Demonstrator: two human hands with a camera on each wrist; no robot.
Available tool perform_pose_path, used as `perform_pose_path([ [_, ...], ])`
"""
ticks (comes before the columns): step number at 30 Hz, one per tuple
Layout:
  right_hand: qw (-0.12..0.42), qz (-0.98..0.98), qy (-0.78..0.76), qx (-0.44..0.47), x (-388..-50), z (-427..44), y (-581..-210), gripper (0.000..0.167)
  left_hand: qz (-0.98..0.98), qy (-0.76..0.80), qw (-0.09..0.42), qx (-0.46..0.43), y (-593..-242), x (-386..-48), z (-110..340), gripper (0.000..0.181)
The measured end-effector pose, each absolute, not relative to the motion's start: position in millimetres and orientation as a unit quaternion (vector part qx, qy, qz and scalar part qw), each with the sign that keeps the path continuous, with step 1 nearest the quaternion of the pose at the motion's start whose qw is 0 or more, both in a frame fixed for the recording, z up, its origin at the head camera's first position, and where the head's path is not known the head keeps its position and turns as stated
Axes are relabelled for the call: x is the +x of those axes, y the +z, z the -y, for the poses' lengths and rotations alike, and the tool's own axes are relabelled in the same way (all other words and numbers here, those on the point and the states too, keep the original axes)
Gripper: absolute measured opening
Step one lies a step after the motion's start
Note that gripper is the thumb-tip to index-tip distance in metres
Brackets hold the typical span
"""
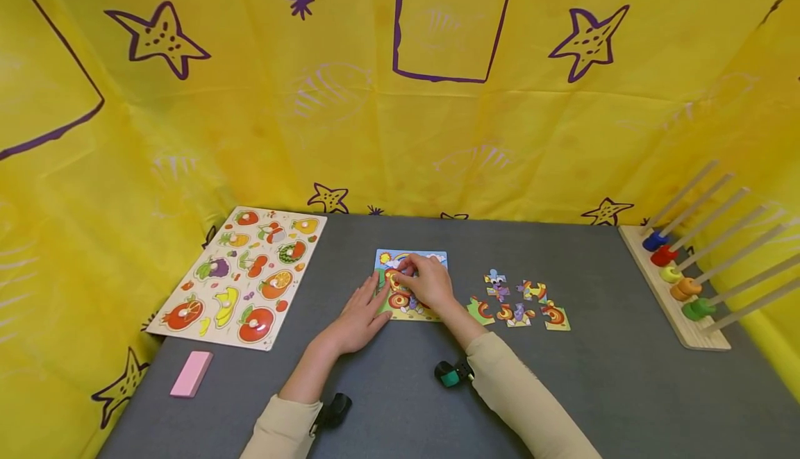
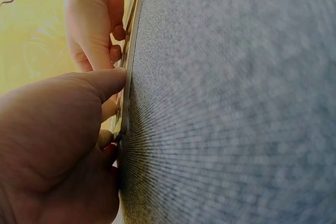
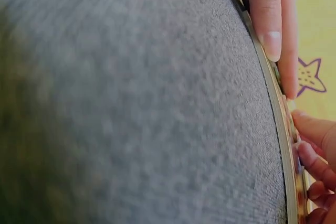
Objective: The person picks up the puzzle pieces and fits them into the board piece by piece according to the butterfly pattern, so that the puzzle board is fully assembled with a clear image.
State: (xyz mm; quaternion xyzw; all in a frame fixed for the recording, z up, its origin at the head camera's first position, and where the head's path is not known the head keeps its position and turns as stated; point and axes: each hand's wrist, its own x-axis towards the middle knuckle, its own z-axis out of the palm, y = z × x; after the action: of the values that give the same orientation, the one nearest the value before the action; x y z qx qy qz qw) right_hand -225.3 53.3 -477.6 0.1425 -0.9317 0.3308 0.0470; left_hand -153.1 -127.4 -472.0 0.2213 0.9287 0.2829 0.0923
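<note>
A colourful puzzle board (image 1: 417,314) lies at mid-table in the head view. The left hand (image 1: 357,319) rests along its left edge, fingers extended, with the thumb on the near left corner. Bent over the board, the right hand (image 1: 431,284) pinches a puzzle piece (image 1: 392,278) near the left side; its fingers hide part of the picture. The left wrist view has the left hand (image 2: 52,135) at the board edge and the right hand (image 2: 94,14) beyond. Curled fingers of the right hand (image 3: 320,161) touch the board's top in the right wrist view, near the left hand (image 3: 266,14).
Several loose puzzle pieces (image 1: 519,314) lie right of the board. A fruit board (image 1: 206,271) stands at the left, with a pink block (image 1: 191,374) nearer the front. At the right is a wooden peg rack (image 1: 678,292) with coloured rings. A yellow curtain (image 1: 350,139) hangs behind.
</note>
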Motion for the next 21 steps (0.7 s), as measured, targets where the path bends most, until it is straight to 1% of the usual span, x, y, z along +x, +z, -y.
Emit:
perform_pose_path([
  [5,0.05,0.935,0.319,0.147,-225,-53,-478,0.018,-0.93,0.283,0.085,0.221,-471,-152,127,0.056],
  [9,0.033,0.928,0.323,0.181,-226,-59,-478,0.017,-0.932,0.28,0.075,0.218,-471,-152,126,0.056],
  [14,0.005,0.92,0.326,0.219,-225,-67,-476,0.028,-0.94,0.266,0.061,0.206,-471,-153,125,0.059],
  [18,0.003,0.918,0.329,0.223,-225,-68,-476,0.029,-0.935,0.261,0.05,0.237,-470,-156,125,0.056],
  [21,0.007,0.912,0.345,0.221,-223,-69,-478,0.03,-0.928,0.264,0.052,0.258,-469,-157,124,0.054],
])
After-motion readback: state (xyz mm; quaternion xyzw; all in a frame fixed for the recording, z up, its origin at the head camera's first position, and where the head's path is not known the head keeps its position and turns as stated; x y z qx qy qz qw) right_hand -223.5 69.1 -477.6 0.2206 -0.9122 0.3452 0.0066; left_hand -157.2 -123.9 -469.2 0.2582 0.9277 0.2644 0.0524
